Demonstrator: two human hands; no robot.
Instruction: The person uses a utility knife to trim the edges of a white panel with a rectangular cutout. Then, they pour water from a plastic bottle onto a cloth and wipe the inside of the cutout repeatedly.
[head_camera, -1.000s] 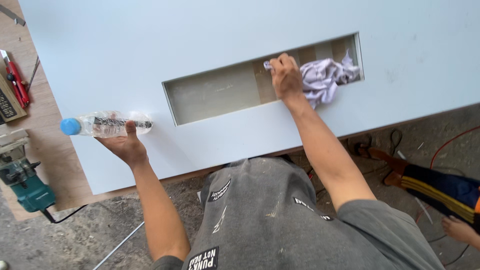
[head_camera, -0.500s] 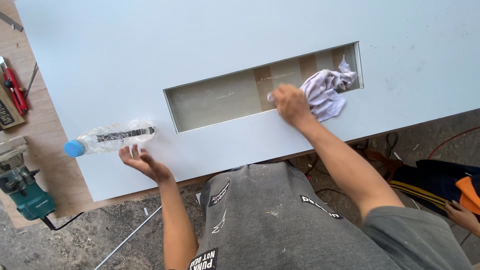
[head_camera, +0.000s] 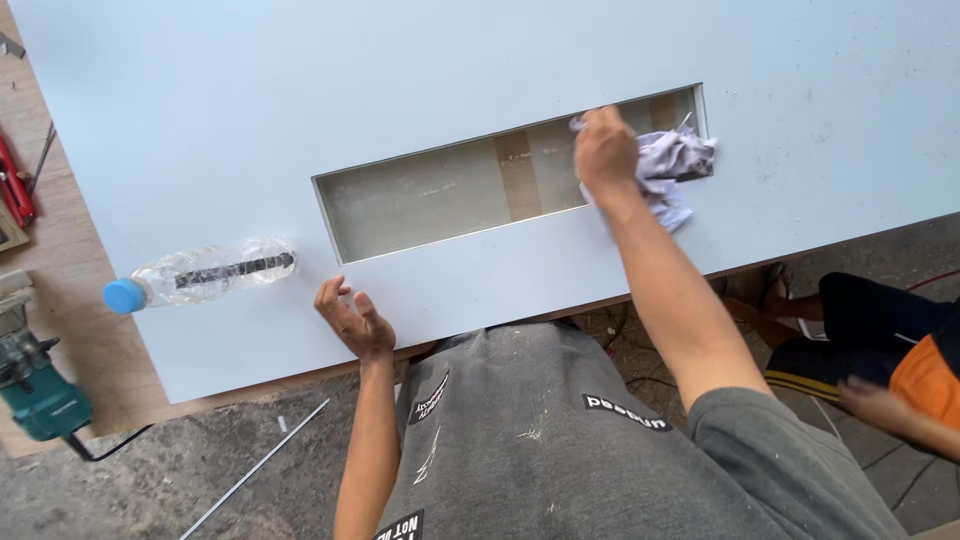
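One crumpled pale cloth (head_camera: 672, 165) lay at the right end of the single rectangular cut-out (head_camera: 450, 195) in the pale blue panel (head_camera: 400, 80), partly inside the opening and partly over its near edge. The right hand (head_camera: 605, 150) pressed down on the cloth, its fingers closed over the fabric. The left hand (head_camera: 352, 320) rested on the panel's near strip, just below the cut-out's left corner, its fingers spread loosely and holding nothing.

One clear plastic bottle (head_camera: 205, 272) with a blue cap lay on its side on the panel, near the left hand but apart from it. One teal power tool (head_camera: 40, 390) with a black cord sat at the far left, and one red hand tool (head_camera: 15, 185) showed at the left edge.

The panel lay flat on a wooden bench (head_camera: 70, 270), whose bare top showed at the left. Through the cut-out a dusty board was visible. Below was a rough grey floor (head_camera: 150, 480) with one thin metal rod (head_camera: 255, 468) lying on it. At the right, another person sat low, one hand (head_camera: 875, 400) in view.
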